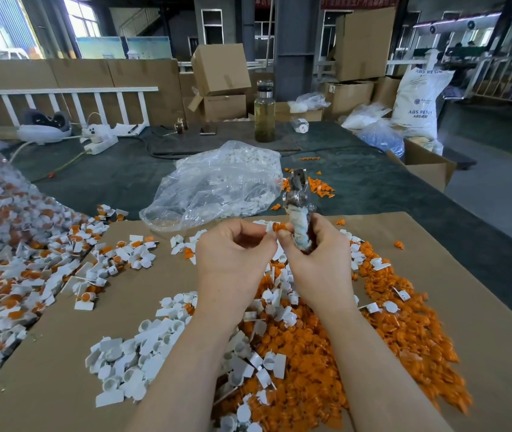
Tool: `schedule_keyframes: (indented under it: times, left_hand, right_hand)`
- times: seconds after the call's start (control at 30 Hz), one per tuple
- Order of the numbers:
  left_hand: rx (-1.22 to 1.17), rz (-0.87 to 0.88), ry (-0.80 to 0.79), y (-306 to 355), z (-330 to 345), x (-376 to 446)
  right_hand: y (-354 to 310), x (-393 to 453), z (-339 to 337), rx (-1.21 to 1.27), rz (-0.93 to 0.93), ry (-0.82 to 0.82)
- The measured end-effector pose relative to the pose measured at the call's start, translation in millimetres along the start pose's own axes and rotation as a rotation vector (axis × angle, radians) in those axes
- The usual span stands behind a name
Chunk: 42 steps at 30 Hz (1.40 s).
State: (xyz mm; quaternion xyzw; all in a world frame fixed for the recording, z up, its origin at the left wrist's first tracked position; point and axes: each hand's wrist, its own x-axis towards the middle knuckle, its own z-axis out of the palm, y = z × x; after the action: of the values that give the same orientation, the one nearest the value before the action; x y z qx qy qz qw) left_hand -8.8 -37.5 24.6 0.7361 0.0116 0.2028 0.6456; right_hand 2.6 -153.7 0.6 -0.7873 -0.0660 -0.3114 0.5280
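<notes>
Left to right: assembled white-and-orange pieces [24, 275] are lying heaped on the cardboard sheet [61, 353]. The left hand [233, 257] is pinching a white housing [269, 226] between thumb and forefinger above the sheet. Immediately to its right, the right hand [320, 263] is pinching an orange cap [280, 227] at its fingertips, its other fingers clasping the upright, cloth-wrapped pliers [299, 198]. The cap is facing leftward toward the housing, nearly touching.

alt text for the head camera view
A person's left hand pinches a white part beside an orange part held by the right hand, which also grips cloth-wrapped pliers. Piles of white and orange parts cover the cardboard sheet.
</notes>
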Motion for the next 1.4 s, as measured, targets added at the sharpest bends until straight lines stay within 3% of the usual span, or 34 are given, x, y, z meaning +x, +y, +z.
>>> schedule_keyframes:
  times: [0.4, 0.73, 0.97, 1.23, 1.4]
  left_hand:
    - [0.022, 0.012, 0.01, -3, 0, -1]
    - [0.006, -0.066, 0.039, -8, -3, 5]
    - [-0.195, -0.106, -0.012, -9, -9, 9]
    - [-0.091, -0.104, 0.005, -9, -6, 9]
    - [-0.039, -0.1, -0.022, -8, -3, 5]
  right_hand:
    - [-4, 2, -1, 0.009, 0.006, -0.05]
    - [-1, 8, -9, -0.008, 0.109, -0.285]
    - [3, 13, -32, 0.023, 0.218, -0.475]
    - [-4, 9, -14, 0.083, 0.06, -0.237]
    - [-4, 7, -11, 0.001, 0.017, -0.22]
